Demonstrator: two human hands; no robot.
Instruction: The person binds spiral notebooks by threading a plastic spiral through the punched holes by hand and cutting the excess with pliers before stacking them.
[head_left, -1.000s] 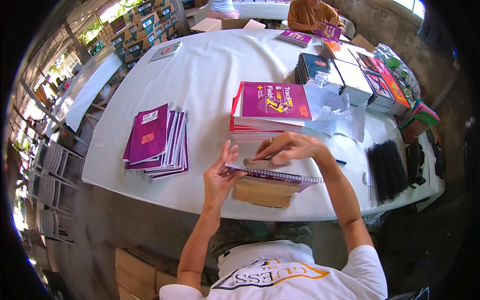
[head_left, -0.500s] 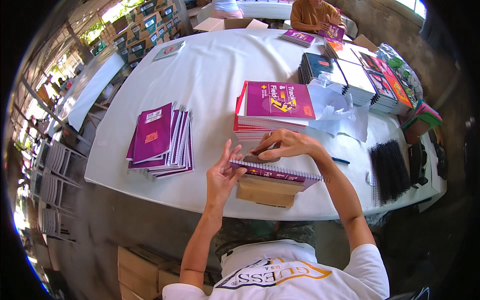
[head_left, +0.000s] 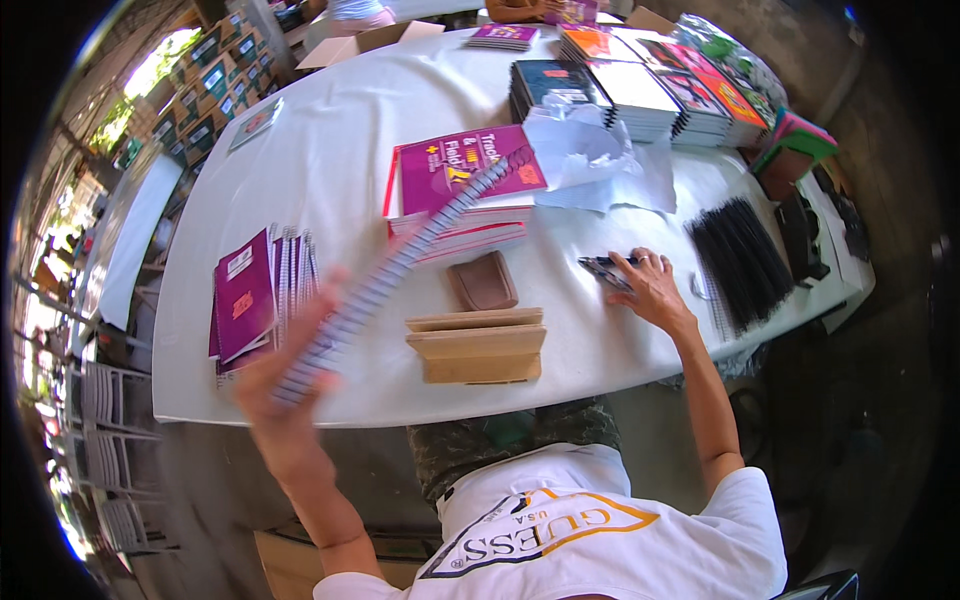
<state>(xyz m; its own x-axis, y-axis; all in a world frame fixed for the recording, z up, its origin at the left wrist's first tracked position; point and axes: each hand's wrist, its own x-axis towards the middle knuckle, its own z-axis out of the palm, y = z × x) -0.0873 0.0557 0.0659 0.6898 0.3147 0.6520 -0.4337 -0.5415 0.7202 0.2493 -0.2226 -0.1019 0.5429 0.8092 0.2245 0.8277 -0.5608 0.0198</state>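
My left hand (head_left: 290,365), blurred by motion, grips a spiral-bound notebook (head_left: 400,265) raised over the table's left side. The notebook is tilted and seen nearly edge-on, its grey coil running up toward the right. My right hand (head_left: 650,290) is at the table's right, its fingers closed on a slim, dark pliers-like tool (head_left: 606,267). Between my hands stands a folded cardboard holder (head_left: 478,350) with a slot along its top. Just behind it lies a brown block with rounded corners (head_left: 483,282). Purple spiral notebooks (head_left: 245,300) are stacked beyond my left hand.
A stack of purple-covered book blocks (head_left: 450,175) sits mid-table beside crumpled translucent plastic (head_left: 590,160). Black coils (head_left: 740,265) lie at the right. Several notebook stacks (head_left: 640,95) stand at the far right. A co-worker (head_left: 515,10) sits across the table.
The notebook has left the cardboard holder and swung up leftward in my left hand. My right hand has let go of the brown block and moved right to the tool. The view has shifted.
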